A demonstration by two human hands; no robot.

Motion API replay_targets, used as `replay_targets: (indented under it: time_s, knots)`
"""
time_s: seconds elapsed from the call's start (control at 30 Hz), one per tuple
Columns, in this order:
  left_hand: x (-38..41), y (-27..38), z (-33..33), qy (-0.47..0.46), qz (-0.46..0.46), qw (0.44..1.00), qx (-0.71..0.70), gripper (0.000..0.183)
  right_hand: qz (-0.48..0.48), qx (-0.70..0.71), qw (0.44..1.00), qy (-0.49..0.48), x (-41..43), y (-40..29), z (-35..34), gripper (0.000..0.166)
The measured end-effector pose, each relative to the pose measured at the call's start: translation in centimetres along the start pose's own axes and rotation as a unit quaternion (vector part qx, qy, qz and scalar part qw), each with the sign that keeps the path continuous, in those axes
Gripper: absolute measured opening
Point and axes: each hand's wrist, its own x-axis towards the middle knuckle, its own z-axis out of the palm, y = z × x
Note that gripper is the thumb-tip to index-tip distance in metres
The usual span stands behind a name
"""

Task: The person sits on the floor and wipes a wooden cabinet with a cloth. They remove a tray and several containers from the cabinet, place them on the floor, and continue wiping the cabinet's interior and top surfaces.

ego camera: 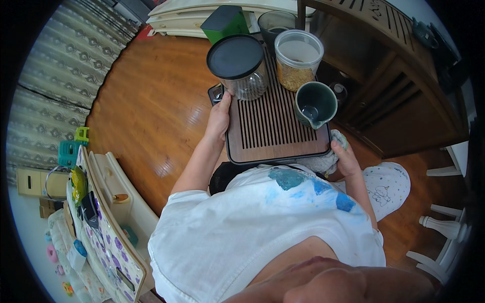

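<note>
In front of my waist is a slatted wooden tea tray (269,150) with a dark rim. My left hand (219,120) grips its left edge, the thumb on top beside a glass jar with a black lid (247,85). At the near right corner, my right hand (347,159) holds a grey cloth (322,163) against the tray; its fingers are partly hidden. A dark green spouted pitcher (315,104) stands on the right side of the tray. Behind it is a clear tub of golden grains (297,74). Farther back are a smoky clear container (276,26) and a green box with a dark lid (226,28).
A dark wooden cabinet (409,102) rises close on the right. White chair legs (441,227) and a white patterned rounded object (388,189) are at lower right. To the left are a cream table with an open drawer (127,189) and a long curtain (68,68).
</note>
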Motion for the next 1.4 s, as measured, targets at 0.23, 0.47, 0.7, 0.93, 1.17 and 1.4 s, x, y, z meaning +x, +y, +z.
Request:
replay_targets:
  time_s: [0.23,0.47,0.7,0.93,1.17,1.4]
  knots:
    - [-0.1,0.6,-2.8,0.046,0.021,0.999,-0.004,0.048,-0.004,0.002,0.999,0.051,0.0,0.5,-2.3,0.043]
    - [2.1,1.1,-7.1,0.115,0.087,0.988,-0.05,0.051,-0.04,0.004,0.989,0.144,-0.2,0.7,-7.4,0.046]
    - [3.5,1.6,-11.6,0.182,0.093,0.976,-0.074,0.052,-0.075,0.012,0.984,0.158,0.2,-2.6,-7.6,0.044]
    - [5.4,-1.6,-17.6,0.246,0.089,0.961,-0.09,0.049,-0.098,-0.008,0.966,0.238,0.8,-5.0,-10.3,0.047]
    - [5.4,-8.6,-24.6,0.292,0.066,0.953,-0.055,0.05,-0.117,-0.02,0.951,0.287,2.4,-7.3,-10.0,0.052]
    - [4.5,-16.5,-27.9,0.298,0.079,0.946,-0.097,0.05,-0.139,-0.041,0.944,0.296,4.0,-9.3,-10.4,0.048]
